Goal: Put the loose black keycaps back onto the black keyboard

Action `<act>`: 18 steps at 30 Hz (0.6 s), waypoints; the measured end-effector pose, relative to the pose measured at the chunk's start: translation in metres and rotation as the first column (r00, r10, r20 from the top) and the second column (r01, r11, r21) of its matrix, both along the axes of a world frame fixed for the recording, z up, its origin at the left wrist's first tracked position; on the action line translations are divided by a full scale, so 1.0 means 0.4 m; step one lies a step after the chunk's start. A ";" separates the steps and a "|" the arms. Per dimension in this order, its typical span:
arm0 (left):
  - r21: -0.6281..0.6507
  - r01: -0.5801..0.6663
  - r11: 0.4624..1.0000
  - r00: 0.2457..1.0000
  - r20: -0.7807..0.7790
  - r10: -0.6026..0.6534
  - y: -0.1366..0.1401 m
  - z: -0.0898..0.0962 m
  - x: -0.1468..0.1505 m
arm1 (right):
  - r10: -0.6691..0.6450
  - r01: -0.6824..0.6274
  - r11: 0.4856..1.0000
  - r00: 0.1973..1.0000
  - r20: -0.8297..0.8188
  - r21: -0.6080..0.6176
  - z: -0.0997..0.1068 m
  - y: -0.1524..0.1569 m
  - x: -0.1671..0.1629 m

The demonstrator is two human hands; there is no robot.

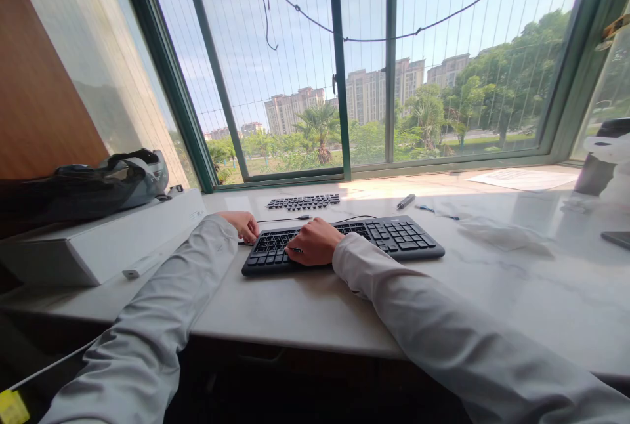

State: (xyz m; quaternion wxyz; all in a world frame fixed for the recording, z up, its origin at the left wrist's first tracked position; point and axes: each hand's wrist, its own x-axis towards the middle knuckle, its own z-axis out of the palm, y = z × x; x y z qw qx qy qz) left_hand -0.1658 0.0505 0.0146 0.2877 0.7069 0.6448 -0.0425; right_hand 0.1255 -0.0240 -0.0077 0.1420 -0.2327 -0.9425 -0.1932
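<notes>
Two pale sleeves reach in from the near edge of the white worktop (305,309) toward a black keyboard (394,238), which lies flat on the stone a little in from that edge. The right hand (315,241) rests on the middle of the keyboard, its fingers curled down against the keys in a loose fist (whether they pinch a keycap cannot be told, since the knuckles hide it). The left hand (243,223) sits at the keyboard's left end, touching its corner, its fingers bent and partly hidden behind the sleeve, so their grasp cannot be told either.

Left of the keyboard stands a long white box (105,240), with a dark bag (93,184) lying on top of it. Just behind the keyboard a thin cable (283,219) runs along the stone, and beyond it lies a row of loose black keycaps (304,201). Behind the keyboard's right end lies a pen (406,201), with crumpled clear plastic (502,237) to the right of the keyboard. Farthest back, behind the keycaps, the green-framed window (338,83) closes off the worktop.
</notes>
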 end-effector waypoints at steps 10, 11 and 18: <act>-0.023 0.001 1.000 1.000 0.026 0.000 -0.017 0.032 0.025 | 0.003 -0.003 1.000 1.000 0.003 0.023 0.002 -0.003 -0.004; 0.043 0.011 0.999 1.000 0.019 -0.011 -0.016 0.032 0.027 | 0.002 -0.002 1.000 1.000 0.005 0.020 0.003 -0.003 -0.004; 0.524 -0.023 0.851 0.983 -0.141 0.114 0.047 0.006 0.033 | 0.007 -0.007 1.000 1.000 -0.006 0.014 0.009 -0.006 -0.002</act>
